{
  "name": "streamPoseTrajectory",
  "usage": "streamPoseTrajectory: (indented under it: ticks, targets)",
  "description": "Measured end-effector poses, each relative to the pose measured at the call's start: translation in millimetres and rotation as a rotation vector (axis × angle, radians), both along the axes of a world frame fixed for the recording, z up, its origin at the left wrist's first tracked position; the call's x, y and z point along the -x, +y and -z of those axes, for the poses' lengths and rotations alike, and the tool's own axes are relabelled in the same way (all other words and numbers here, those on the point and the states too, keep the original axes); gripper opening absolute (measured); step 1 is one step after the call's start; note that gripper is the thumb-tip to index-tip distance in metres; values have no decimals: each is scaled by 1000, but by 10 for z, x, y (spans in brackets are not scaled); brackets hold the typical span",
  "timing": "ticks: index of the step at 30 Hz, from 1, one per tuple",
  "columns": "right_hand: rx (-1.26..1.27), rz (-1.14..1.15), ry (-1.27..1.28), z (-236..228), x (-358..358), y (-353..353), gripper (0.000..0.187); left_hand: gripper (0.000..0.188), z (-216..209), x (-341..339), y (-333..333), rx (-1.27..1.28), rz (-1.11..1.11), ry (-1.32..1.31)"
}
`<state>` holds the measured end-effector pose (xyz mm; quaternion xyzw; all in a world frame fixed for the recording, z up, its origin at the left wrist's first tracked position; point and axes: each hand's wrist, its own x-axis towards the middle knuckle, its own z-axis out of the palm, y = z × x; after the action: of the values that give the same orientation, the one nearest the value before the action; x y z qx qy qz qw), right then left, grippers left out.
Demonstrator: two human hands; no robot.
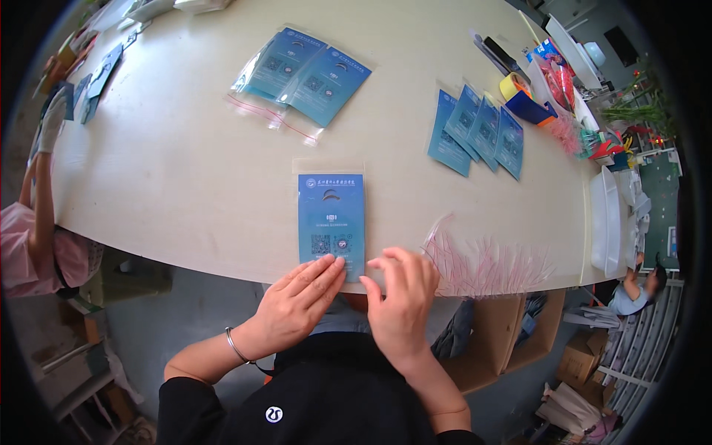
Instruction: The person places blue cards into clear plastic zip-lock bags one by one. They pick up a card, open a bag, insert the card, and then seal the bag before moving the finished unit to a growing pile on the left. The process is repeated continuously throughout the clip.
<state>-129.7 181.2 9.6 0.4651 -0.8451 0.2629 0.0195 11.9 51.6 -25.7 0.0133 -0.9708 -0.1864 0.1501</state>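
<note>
Blue card in a clear sleeve, flat on the counter near its edge. On the card's lower part, left hand, grip flat, clasping nothing. Just beside, right hand, grip half-curled; cannot tell if holding anything. Farther right, pink strips.

From where I stand, I see both arms bent at the elbow, reaching in from the lower edge of the frame. The left forearm slants up from the lower left, and the left hand lies palm down below the frame's centre, its fingers straight, close together and pointing toward the upper right. The right forearm rises from right of the bottom middle. Its right hand curls loosely, fingers bent leftward, the thumb standing clear of them. The two hands sit near each other without touching.
</note>
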Motion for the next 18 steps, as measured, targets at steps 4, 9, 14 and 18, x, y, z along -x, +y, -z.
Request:
streamPoseTrajectory:
  ticks: [4, 9, 14, 18]
  targets:
    - [-109, -272, 144, 236, -150, 153, 44, 56, 0, -66, 45, 130, 29, -153]
    - [-199, -307, 78, 138, 27, 165, 56, 69, -229, 94, -307, -108, 57, -158]
    - [-318, -119, 221, 137, 720, -17, 61, 60, -269, 1053, -1407, 436, -143, -23]
    - [-325, -4, 348, 136, 1173, -203, 60, 62, -70, 1214, -1526, 374, -146, -126]
